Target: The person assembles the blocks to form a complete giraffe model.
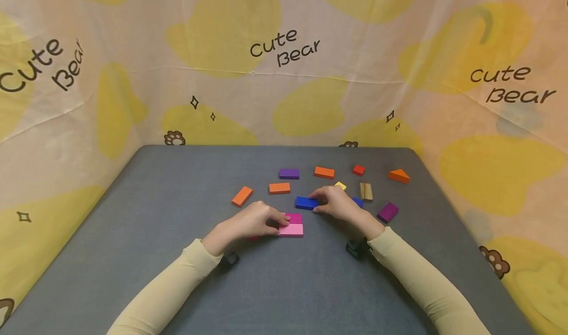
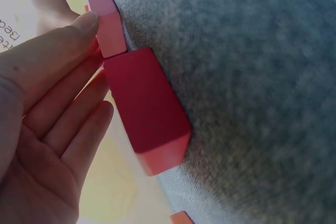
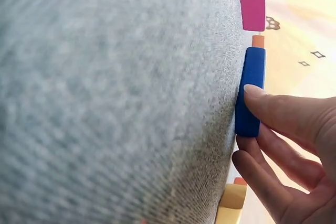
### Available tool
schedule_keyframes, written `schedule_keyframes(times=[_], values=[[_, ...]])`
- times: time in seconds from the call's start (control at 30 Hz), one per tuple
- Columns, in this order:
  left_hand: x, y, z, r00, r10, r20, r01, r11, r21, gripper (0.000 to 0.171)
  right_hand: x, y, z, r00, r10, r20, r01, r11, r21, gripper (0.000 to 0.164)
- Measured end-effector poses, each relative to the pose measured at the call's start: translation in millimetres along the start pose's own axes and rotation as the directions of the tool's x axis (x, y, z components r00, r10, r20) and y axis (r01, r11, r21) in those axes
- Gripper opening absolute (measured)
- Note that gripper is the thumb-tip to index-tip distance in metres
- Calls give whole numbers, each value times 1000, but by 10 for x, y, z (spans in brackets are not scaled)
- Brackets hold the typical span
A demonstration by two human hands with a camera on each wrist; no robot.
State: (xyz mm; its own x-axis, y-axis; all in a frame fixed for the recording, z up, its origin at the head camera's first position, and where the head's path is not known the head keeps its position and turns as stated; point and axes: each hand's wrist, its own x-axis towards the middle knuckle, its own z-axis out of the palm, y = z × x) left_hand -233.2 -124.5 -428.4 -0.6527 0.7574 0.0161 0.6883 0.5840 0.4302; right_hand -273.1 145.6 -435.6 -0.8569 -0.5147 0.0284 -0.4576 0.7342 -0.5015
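Observation:
Two flat blocks, a magenta block point(image 1: 295, 218) and a light pink block point(image 1: 291, 231), lie side by side on the grey table. My left hand point(image 1: 248, 221) pinches them at their left end, thumb at the light pink block and fingertips on the magenta one. Just under that hand, a red block point(image 2: 144, 100) shows large in the left wrist view. A little farther back and to the right, my right hand point(image 1: 339, 203) grips the right end of a blue block point(image 3: 253, 93), thumb on its near side and the other fingers behind.
Beyond the hands lie orange blocks point(image 1: 279, 188), a purple block point(image 1: 289, 174), a small red block point(image 1: 358, 170) and an orange triangle point(image 1: 399, 176). Right of the right hand are a wood-grain block point(image 1: 366, 191) and a dark purple block point(image 1: 388, 212). A patterned curtain point(image 1: 284, 93) surrounds the table.

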Motion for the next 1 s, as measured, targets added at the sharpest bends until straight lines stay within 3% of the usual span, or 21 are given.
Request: schedule_keyframes(times=[0.33, 0.6, 1.0], values=[[2, 18, 1, 1000, 20, -22, -20, 1000, 8, 28, -281, -43, -193, 996, -62, -65, 64, 997, 36, 34], [-11, 23, -11, 1000, 20, -18, -20, 1000, 9, 28, -472, -50, -180, 998, -62, -11, 62, 997, 37, 34], [-7, 28, -13, 1000, 9, -11, -9, 1000, 5, 28, -584, -92, -98, 995, -100, 31, 99, 995, 33, 33]])
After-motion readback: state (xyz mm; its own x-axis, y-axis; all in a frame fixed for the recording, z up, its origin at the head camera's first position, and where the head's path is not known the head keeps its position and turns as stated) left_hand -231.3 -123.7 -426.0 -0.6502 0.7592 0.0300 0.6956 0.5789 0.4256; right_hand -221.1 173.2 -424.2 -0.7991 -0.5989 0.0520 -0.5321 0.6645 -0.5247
